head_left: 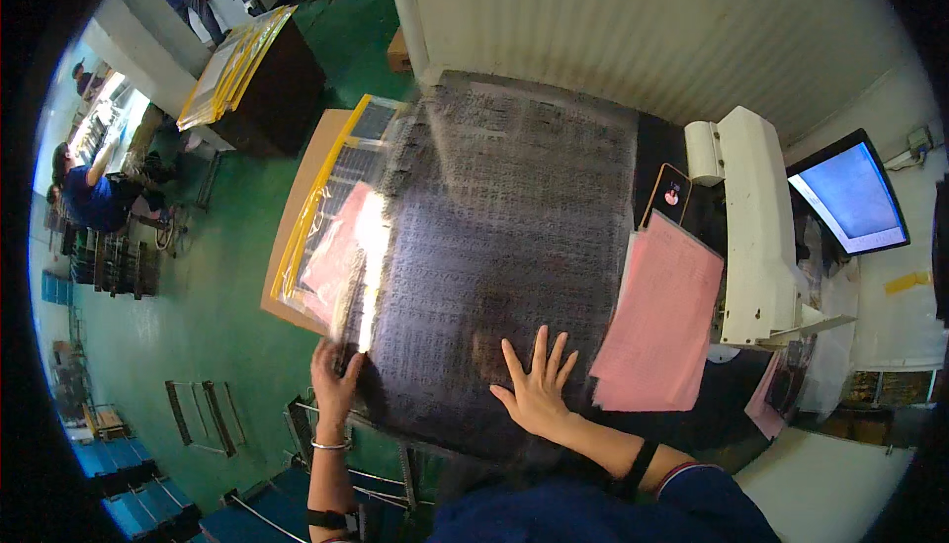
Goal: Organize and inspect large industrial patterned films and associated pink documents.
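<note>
A large dark, see-through film sheet (pixel 504 217) covered with rows of fine pattern lies on the black table in front of me. At its near left corner my left hand (pixel 334 380) has thumb and fingers closed on the sheet's edge, which is blurred and shiny there. Flat on the near part of the sheet rests my right hand (pixel 539 390), fingers spread, holding nothing. Left of the sheet, yellow-edged clear sleeves (pixel 321 212) with pink paper (pixel 336 251) inside lie on a brown board (pixel 280 276).
To the right are pink paper sheets (pixel 660 316), a phone (pixel 670 194), a white machine housing (pixel 756 227) and a monitor (pixel 855 192). A corrugated wall (pixel 643 19) stands behind the table. Across the green floor, a seated person (pixel 94 192) and stacked yellow-edged sleeves (pixel 232 64) are at left.
</note>
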The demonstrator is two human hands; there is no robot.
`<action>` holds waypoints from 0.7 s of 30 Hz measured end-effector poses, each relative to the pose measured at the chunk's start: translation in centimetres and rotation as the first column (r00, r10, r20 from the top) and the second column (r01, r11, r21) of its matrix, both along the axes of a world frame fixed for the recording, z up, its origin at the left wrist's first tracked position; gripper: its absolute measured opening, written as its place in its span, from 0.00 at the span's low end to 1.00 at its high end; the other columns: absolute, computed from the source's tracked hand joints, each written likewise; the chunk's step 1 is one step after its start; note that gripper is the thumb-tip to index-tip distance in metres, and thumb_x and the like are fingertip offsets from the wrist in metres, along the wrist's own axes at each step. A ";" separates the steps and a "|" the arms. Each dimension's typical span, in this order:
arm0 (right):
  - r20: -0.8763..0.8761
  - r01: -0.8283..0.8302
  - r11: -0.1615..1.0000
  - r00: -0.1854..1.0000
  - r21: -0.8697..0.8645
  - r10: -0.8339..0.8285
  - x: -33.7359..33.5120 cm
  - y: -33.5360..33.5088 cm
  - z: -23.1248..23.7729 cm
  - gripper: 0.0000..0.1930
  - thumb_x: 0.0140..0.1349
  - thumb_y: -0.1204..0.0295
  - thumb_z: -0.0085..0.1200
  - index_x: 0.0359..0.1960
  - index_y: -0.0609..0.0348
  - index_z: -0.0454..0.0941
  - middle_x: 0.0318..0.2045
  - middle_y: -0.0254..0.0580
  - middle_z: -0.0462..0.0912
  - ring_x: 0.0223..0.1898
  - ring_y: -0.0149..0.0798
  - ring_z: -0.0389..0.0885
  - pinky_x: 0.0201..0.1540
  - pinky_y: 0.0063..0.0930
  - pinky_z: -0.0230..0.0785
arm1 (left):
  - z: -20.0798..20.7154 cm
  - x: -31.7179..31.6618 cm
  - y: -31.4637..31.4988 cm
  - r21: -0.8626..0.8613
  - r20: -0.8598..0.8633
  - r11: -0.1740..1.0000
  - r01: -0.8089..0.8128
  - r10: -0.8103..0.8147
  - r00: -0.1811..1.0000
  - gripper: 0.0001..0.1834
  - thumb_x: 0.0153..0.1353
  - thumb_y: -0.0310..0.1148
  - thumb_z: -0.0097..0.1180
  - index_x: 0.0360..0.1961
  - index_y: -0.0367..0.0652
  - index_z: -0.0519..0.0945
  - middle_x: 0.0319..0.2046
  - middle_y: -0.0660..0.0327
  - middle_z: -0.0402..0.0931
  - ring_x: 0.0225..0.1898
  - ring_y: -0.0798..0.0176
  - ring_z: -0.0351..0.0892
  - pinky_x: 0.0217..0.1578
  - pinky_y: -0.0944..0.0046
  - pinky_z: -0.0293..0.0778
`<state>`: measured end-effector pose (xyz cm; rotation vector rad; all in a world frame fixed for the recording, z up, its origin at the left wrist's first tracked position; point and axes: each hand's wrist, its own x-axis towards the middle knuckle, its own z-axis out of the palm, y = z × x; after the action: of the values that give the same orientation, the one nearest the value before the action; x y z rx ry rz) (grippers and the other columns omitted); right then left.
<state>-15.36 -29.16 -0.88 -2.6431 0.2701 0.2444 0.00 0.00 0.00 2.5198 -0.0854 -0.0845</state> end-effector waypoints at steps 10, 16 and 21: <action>0.020 -0.293 0.956 0.956 0.029 0.293 1.5 2.8 2.7 0.42 0.52 0.51 0.55 0.65 0.52 0.48 0.65 0.61 0.32 0.65 0.68 0.26 0.57 0.71 0.22 | 0.3 -0.9 3.1 0.003 -0.206 0.999 -0.037 0.037 0.978 0.29 0.46 0.41 0.64 0.47 0.36 0.72 0.42 0.48 0.71 0.44 0.49 0.72 0.44 0.58 0.69; -0.160 -0.297 0.954 0.944 -0.035 0.288 1.7 6.8 2.6 0.51 0.45 0.41 0.57 0.66 0.50 0.45 0.65 0.64 0.28 0.63 0.72 0.20 0.56 0.74 0.22 | -1.1 -2.8 6.1 -0.198 -0.116 0.978 0.064 -0.088 0.989 0.17 0.53 0.36 0.59 0.41 0.36 0.77 0.42 0.51 0.74 0.42 0.56 0.75 0.44 0.61 0.69; -0.169 -0.295 0.953 0.944 -0.061 0.282 1.9 8.6 2.3 0.50 0.45 0.41 0.56 0.66 0.50 0.46 0.64 0.66 0.28 0.63 0.73 0.20 0.55 0.76 0.22 | 0.8 -2.6 5.9 -0.346 -0.083 0.934 -0.086 0.060 0.995 0.14 0.56 0.33 0.55 0.41 0.36 0.77 0.34 0.55 0.78 0.38 0.61 0.77 0.42 0.64 0.70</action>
<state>-13.50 -20.58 1.45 -2.7461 -0.0616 0.5528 -2.62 5.93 0.84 2.1592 0.0215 -0.1181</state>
